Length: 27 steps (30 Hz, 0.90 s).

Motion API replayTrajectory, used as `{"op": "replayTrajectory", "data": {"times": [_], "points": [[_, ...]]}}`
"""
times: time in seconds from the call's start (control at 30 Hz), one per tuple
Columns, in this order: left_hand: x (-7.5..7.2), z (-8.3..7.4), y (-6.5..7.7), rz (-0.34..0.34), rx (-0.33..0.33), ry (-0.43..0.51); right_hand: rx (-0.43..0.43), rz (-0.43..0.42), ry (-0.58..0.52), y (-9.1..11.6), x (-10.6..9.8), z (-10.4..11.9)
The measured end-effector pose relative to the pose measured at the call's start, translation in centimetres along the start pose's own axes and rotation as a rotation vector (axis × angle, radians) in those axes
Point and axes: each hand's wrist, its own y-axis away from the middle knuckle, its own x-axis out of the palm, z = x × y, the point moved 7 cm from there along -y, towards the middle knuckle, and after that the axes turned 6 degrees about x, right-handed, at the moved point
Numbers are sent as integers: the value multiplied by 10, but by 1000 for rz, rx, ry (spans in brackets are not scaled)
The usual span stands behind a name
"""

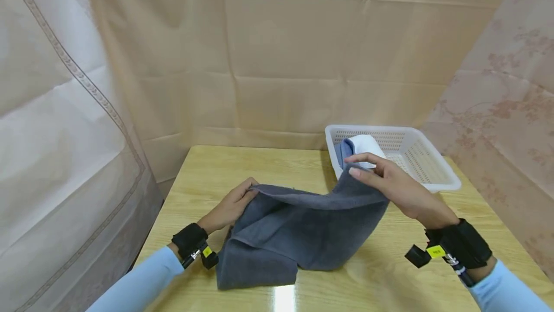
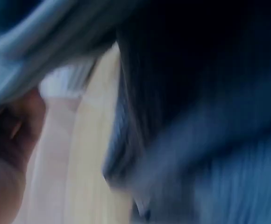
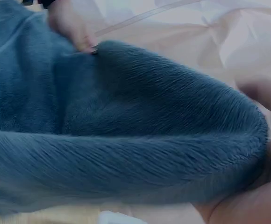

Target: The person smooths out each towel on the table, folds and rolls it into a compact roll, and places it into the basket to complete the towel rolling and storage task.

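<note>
A dark grey towel [image 1: 303,225] hangs in loose folds between both hands, its lower left part lying on the table. My left hand [image 1: 231,204] grips its upper left edge, fingers partly hidden behind the cloth. The right hand [image 1: 389,182] pinches the raised upper right corner between thumb and fingers, in front of the basket. In the right wrist view the towel [image 3: 163,102] shows a fuzzy pile and stretches across to the left hand [image 3: 72,28]. The left wrist view is blurred, with towel [image 2: 173,93] filling most of it.
A white plastic basket [image 1: 433,168] stands at the table's back right, holding a rolled blue cloth [image 1: 345,148] and a white cloth [image 1: 367,146]. The wooden table [image 1: 216,163] meets a beige curtain [image 1: 277,62] behind, with more curtains on both sides.
</note>
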Motion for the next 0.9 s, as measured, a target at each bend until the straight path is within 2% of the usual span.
{"op": "replayTrajectory", "data": {"times": [0.03, 0.1, 0.2, 0.33, 0.43, 0.5, 0.57, 0.67, 0.73, 0.8, 0.9], "points": [[0, -4, -2, -23, 18, -26, 5, 21, 104, -2, 4, -2], [-1, -13, -5, -56, 52, -72, -37, 43, 320, -3, 12, -2], [0, -25, -10, -76, 83, -137, -139, 33, 515, -7, 30, -1], [13, -36, -15, -35, 93, -153, -190, 1, 622, -24, 79, -1], [26, -39, -17, 11, 86, -137, -224, -1, 698, -39, 123, -5], [31, -38, -17, 37, 84, -146, -261, -27, 716, -47, 144, -8], [35, -36, -16, 67, 80, -169, -300, -84, 702, -53, 151, -9], [37, -25, -12, 128, 62, -243, -293, -193, 630, -58, 142, -12], [35, -15, -6, 166, 32, -269, -240, -248, 545, -59, 128, -14], [28, -4, 3, 186, -10, -272, -153, -285, 411, -59, 112, -14], [12, 5, 16, 161, -73, -246, -48, -295, 229, -56, 93, -12]]}}
